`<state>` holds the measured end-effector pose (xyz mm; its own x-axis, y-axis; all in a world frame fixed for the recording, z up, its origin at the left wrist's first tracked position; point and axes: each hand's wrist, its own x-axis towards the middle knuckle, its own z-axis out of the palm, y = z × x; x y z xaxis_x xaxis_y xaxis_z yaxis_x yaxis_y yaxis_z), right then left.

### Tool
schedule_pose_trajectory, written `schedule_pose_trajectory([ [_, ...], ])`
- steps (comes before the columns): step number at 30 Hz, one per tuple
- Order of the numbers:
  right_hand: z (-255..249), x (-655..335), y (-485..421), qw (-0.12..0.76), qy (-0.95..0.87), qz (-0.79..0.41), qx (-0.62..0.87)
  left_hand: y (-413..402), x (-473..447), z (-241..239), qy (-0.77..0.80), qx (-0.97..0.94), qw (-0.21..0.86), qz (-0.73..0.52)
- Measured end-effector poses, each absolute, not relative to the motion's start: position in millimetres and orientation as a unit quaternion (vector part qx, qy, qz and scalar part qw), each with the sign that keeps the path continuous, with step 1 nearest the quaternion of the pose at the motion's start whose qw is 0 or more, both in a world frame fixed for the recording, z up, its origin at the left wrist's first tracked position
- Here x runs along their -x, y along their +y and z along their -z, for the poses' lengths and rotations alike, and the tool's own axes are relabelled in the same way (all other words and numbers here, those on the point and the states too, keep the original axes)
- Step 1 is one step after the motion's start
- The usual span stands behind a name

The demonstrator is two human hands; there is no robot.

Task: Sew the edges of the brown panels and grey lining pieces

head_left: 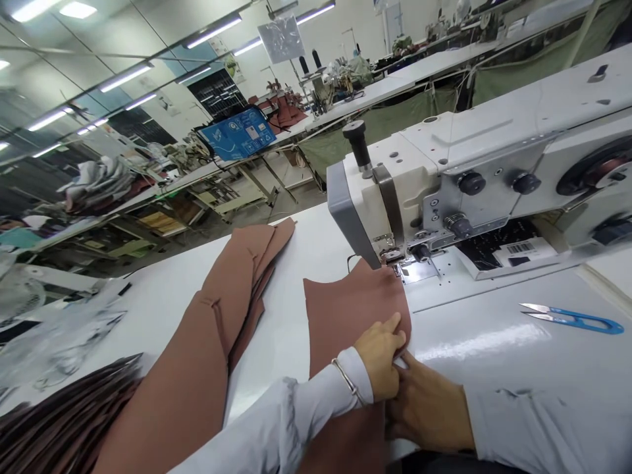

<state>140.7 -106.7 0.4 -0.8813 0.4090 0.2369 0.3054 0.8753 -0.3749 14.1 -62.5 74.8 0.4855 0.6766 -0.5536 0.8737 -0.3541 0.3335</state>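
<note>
A brown fabric piece (353, 316) lies under the needle area of a white sewing machine (375, 197), its upper edge close to the presser foot (395, 268). On the fabric's right edge, my left hand (380, 359) presses with its index finger extended and the other fingers bent, gripping the edge. Just below it, my right hand (429, 401) is closed on the same edge, its thumb near my left fingers. Part of the right hand's fingers is hidden by the left hand and the cloth. The fabric's lower part hangs towards me.
More brown fabric pieces (197, 342) lie stacked on the left, beside a dark bundle of cut pieces (74, 408). Blue thread snips (573, 319) rest on the white table (469, 342) at right. A box (513, 253) sits under the machine arm. Other sewing tables stand behind.
</note>
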Motion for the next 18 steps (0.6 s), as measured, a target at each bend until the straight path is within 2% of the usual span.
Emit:
schedule_pose_trajectory([
  [9, -1, -134, -121, 0.149, -0.963, -0.126, 0.188, -68, -23, -77, 0.479, -0.814, 0.280, 0.173],
  [18, 2, -133, -125, 0.173, -0.952, -0.162, 0.196, -75, -27, -67, 0.487, -0.817, 0.262, 0.166],
])
